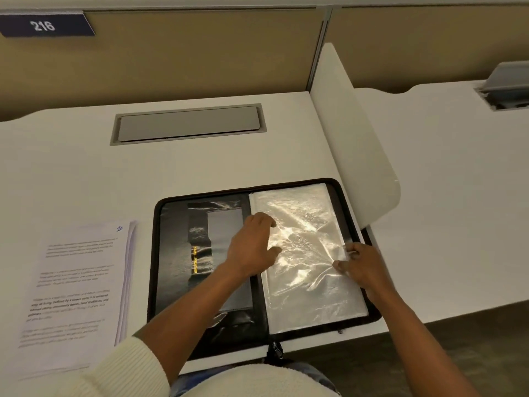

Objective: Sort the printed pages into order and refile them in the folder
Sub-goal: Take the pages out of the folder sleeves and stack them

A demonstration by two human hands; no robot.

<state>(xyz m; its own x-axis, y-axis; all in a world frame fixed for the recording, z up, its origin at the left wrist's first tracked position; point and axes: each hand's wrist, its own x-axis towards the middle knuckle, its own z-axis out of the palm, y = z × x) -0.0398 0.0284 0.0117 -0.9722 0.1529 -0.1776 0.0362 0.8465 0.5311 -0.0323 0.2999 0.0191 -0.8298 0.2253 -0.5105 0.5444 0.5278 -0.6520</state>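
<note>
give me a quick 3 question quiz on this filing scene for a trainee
1. True or false: the stack of printed pages lies inside the zip folder.
2. What is the right hand doing? A) pinching the outer edge of the clear plastic sleeve B) holding a pen C) lifting a page off the stack
3. Fill in: the blue sign at the top left reads ___.

Key
1. False: the stack lies on the desk, left of the open folder.
2. A. The left hand rests on the same sleeve near the spine.
3. 216
</note>
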